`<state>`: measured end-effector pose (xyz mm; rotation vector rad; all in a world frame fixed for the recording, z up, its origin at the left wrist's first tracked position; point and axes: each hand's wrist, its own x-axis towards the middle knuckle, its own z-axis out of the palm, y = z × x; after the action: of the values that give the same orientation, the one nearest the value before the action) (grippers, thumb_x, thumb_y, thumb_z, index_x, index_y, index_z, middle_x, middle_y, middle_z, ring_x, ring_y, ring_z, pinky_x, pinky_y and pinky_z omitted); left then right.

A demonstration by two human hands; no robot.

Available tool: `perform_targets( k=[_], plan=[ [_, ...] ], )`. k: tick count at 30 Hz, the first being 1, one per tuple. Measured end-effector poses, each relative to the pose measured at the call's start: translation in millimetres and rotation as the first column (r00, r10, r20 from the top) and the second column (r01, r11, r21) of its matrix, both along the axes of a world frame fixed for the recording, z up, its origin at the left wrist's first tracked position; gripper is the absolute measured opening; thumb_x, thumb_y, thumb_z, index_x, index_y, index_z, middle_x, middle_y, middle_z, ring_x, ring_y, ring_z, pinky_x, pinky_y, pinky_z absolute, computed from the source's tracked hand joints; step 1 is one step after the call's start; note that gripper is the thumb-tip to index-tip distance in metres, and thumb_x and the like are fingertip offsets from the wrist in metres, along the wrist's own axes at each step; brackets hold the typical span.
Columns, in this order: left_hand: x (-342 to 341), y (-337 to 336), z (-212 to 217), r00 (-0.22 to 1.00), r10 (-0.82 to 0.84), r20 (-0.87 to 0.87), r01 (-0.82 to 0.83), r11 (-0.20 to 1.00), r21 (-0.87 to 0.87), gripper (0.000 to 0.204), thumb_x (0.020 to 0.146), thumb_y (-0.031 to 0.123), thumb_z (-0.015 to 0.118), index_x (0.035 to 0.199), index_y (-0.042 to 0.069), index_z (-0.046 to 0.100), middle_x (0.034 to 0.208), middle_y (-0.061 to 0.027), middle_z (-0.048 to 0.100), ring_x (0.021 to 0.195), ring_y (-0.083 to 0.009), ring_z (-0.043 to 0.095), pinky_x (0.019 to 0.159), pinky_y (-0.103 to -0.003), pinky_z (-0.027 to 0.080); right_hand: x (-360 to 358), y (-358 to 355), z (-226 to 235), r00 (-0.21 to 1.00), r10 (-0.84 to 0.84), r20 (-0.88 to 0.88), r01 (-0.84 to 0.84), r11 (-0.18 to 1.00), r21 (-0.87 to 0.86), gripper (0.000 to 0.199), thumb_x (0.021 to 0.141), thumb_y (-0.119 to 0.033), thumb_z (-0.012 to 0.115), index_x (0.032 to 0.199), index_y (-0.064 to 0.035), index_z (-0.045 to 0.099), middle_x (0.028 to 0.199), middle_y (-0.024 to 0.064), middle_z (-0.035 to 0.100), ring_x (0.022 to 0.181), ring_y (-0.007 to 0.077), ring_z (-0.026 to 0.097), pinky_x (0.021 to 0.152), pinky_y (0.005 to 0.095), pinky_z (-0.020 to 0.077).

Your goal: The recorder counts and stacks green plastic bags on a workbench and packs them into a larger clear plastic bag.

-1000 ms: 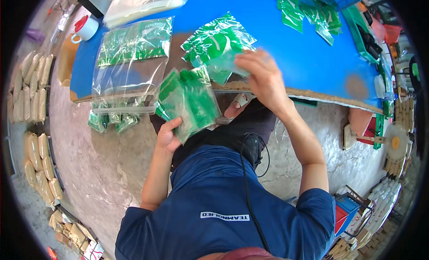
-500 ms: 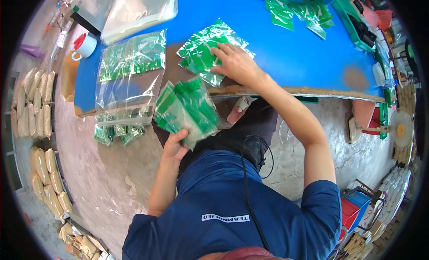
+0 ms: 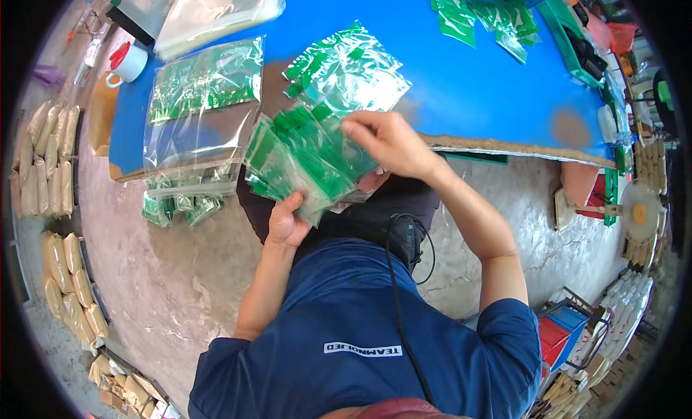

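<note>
My left hand (image 3: 290, 221) is closed on the lower end of a fanned stack of green-and-clear plastic packets (image 3: 288, 149), held in front of the table edge. At the stack's right side my right hand (image 3: 389, 144) pinches the edge of another clear packet (image 3: 347, 144), which overlaps the stack. Beyond my hands, more shiny green-and-clear packets (image 3: 357, 69) lie in a loose pile on the table. To the left rests a large clear zip bag (image 3: 205, 134) with green packets in its far part; its zip end hangs over the edge.
The blue table (image 3: 497, 95) has a worn brown front edge. Clear plastic sheets (image 3: 220, 15) and a white mug (image 3: 128, 62) with red on top sit at the far left. More green packets (image 3: 454, 19) and a green tray (image 3: 566, 37) are at the far right. A fan (image 3: 638, 214) stands right.
My right hand has moved from the pile toward me, bringing a packet against the stack in my left hand. The left hand keeps its hold, and the pile's near part has shifted.
</note>
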<state>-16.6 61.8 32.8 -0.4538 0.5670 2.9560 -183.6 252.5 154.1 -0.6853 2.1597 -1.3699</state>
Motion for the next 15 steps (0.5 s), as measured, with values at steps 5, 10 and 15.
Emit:
perform_targets(
  k=[5, 10, 15],
  plan=[
    [1, 7, 3, 1.0, 0.016, 0.01, -0.015, 0.996, -0.087, 0.07, 0.078, 0.014, 0.081, 0.139, 0.004, 0.047, 0.132, -0.0089, 0.059, 0.124, -0.0283, 0.056, 0.108, -0.046, 0.044, -2, 10, -4, 0.96, 0.123, 0.25, -0.122, 0.992, -0.018, 0.028, 0.103, -0.023, 0.053, 0.109, 0.001, 0.067, 0.075, -0.0011, 0.056, 0.066, 0.0035, 0.051, 0.053, 0.0245, 0.0459],
    [10, -3, -11, 0.999, -0.037, -0.023, 0.037, 0.999, -0.007, 0.069, 0.078, 0.015, 0.082, 0.138, 0.005, 0.05, 0.129, -0.0082, 0.061, 0.121, -0.0277, 0.058, 0.106, -0.046, 0.046, 0, 7, -13, 0.967, 0.153, 0.203, -0.159, 0.987, 0.014, 0.032, 0.103, -0.027, 0.052, 0.118, -0.0004, 0.063, 0.097, 0.0076, 0.064, 0.084, 0.0182, 0.063, 0.079, 0.0358, 0.055],
    [14, -5, -15, 0.995, -0.069, -0.074, 0.071, 0.997, 0.024, 0.068, 0.078, 0.013, 0.081, 0.138, 0.005, 0.05, 0.128, -0.0078, 0.062, 0.12, -0.0274, 0.058, 0.105, -0.046, 0.047, -38, 18, -40, 0.514, 0.257, -0.818, 0.057, 0.942, 0.331, 0.045, 0.098, -0.035, 0.054, 0.132, -0.0063, 0.056, 0.144, 0.0183, 0.048, 0.138, 0.0422, 0.037, 0.114, 0.0571, 0.0291]
  ],
)
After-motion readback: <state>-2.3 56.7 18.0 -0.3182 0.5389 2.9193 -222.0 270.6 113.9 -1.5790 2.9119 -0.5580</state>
